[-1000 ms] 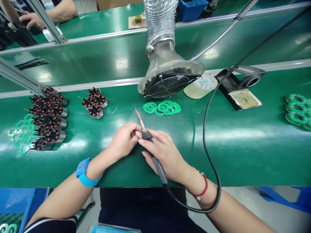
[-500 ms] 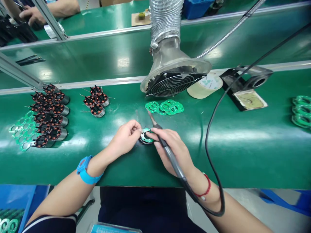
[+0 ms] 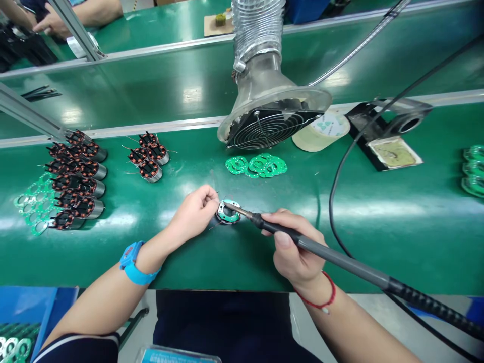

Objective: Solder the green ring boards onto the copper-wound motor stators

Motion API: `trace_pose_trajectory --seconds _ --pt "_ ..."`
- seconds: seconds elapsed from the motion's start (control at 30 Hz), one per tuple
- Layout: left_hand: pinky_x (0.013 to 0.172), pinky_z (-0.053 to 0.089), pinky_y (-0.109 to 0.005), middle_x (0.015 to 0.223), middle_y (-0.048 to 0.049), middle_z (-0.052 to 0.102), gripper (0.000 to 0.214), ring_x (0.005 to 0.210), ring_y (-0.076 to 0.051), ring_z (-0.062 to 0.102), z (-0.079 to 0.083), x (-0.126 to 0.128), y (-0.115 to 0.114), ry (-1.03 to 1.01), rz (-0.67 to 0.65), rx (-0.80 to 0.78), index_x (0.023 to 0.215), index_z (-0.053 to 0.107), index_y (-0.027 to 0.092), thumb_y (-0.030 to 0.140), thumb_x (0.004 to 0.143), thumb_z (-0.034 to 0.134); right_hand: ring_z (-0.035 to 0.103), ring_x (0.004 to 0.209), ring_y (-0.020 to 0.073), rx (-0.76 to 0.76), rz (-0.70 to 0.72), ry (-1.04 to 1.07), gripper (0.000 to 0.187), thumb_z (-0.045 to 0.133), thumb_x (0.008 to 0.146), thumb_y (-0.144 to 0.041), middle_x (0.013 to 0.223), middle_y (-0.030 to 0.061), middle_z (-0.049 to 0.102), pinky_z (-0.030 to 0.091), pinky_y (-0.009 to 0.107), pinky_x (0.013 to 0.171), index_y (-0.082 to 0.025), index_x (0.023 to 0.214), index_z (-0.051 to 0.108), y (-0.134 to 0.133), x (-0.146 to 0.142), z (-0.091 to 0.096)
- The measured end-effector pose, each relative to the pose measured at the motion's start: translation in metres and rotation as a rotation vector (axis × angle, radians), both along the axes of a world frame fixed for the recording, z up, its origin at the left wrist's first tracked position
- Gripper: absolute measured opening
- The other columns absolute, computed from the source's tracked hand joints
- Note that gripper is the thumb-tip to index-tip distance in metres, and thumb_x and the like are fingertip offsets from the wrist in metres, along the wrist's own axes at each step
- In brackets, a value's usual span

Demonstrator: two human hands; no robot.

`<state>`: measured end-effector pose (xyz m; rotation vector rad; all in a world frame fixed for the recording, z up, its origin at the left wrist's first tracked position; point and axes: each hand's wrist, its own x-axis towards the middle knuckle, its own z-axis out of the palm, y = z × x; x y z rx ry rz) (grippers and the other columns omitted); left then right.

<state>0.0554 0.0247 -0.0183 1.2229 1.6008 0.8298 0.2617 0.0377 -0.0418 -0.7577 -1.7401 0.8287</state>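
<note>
A motor stator with a ring-shaped green circuit board (image 3: 229, 218) on top sits on the green bench in front of me. My left hand (image 3: 199, 209) is pinched closed at the board's left edge; what lies between the fingertips is too small to make out. A soldering iron (image 3: 321, 249) is gripped by my right hand (image 3: 298, 247), to the right of the stator. The iron's metal tip reaches to the upper left part of the board, beside my left fingertips; whether it touches is unclear.
Finished-looking rows of stators (image 3: 81, 176) and a smaller stator group (image 3: 149, 156) stand left. Loose green boards (image 3: 260, 165) lie beneath a fume extractor hood (image 3: 274, 118). A tape roll (image 3: 321, 132) and iron stand (image 3: 389, 133) are right. Another person's hand (image 3: 53, 22) shows far left.
My right hand has drawn back to the right and turned the soldering iron, bringing its tip from above the stator down to the board. My left hand has stayed nearly still.
</note>
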Motion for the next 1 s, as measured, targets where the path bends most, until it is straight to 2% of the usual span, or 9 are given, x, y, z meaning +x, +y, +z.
trace_pose_trajectory --seconds 0.23,0.47,0.6,0.73,0.8,0.9,1.0 --pt "0.053 0.031 -0.022 0.059 0.0068 0.045 0.008 0.053 -0.008 0.039 0.005 0.002 -0.001 0.032 0.013 0.007 0.071 0.046 0.019 0.018 0.078 0.043 0.056 0.060 0.0165 0.033 0.046 -0.006 0.020 0.052 0.088 -0.027 0.074 0.0030 0.065 0.046 0.035 0.059 -0.022 0.102 0.065 0.002 0.000 0.001" --pt "0.053 0.031 -0.022 0.058 0.0068 0.044 0.007 0.054 -0.008 0.039 0.005 0.002 -0.002 0.061 0.011 0.018 0.072 0.046 0.019 0.019 0.079 0.044 0.061 0.061 0.0169 0.058 0.013 -0.018 0.023 0.054 0.088 -0.025 0.078 0.0028 0.069 0.049 0.033 0.059 -0.024 0.109 0.064 0.003 0.000 0.007" --pt "0.053 0.031 -0.022 0.058 0.0069 0.043 0.008 0.055 -0.009 0.040 0.005 0.003 -0.002 0.110 -0.007 0.045 0.072 0.045 0.019 0.018 0.079 0.043 0.070 0.085 0.0191 0.027 0.075 -0.233 0.042 0.052 0.090 -0.017 0.101 0.0049 0.072 0.054 0.036 0.077 -0.027 0.131 0.047 0.006 -0.007 0.026" --pt "0.054 0.030 -0.022 0.059 0.0067 0.043 0.008 0.056 -0.009 0.040 0.004 0.004 -0.001 0.142 -0.014 0.084 0.071 0.043 0.019 0.017 0.079 0.044 0.063 0.106 0.0244 0.095 0.190 -0.551 0.045 0.048 0.089 -0.016 0.114 0.0089 0.068 0.052 0.044 0.087 -0.025 0.133 0.042 0.011 -0.022 0.037" --pt "0.056 0.031 -0.023 0.061 0.0059 0.045 0.010 0.058 -0.010 0.042 0.004 0.004 -0.001 0.158 -0.017 0.098 0.070 0.043 0.019 0.018 0.080 0.045 0.058 0.114 0.0277 0.145 0.239 -0.631 0.049 0.048 0.086 -0.014 0.122 0.0113 0.062 0.050 0.049 0.091 -0.024 0.134 0.041 0.013 -0.029 0.034" --pt "0.059 0.035 -0.024 0.069 0.0040 0.052 0.007 0.063 -0.011 0.047 0.006 -0.001 -0.002 0.157 -0.036 0.076 0.078 0.048 0.019 0.023 0.084 0.045 0.054 0.116 0.0278 0.148 0.235 -0.617 0.053 0.047 0.085 -0.012 0.123 0.0125 0.060 0.049 0.051 0.091 -0.024 0.135 0.038 0.016 -0.033 0.023" --pt "0.061 0.038 -0.025 0.077 0.0023 0.056 0.016 0.067 -0.012 0.051 0.009 -0.009 -0.007 0.157 -0.183 0.018 0.094 0.051 0.019 0.032 0.085 0.051 0.055 0.109 0.0281 0.131 0.156 -0.570 0.054 0.056 0.085 -0.022 0.116 0.0129 0.062 0.050 0.050 0.089 -0.023 0.136 0.037 0.017 -0.031 0.012"
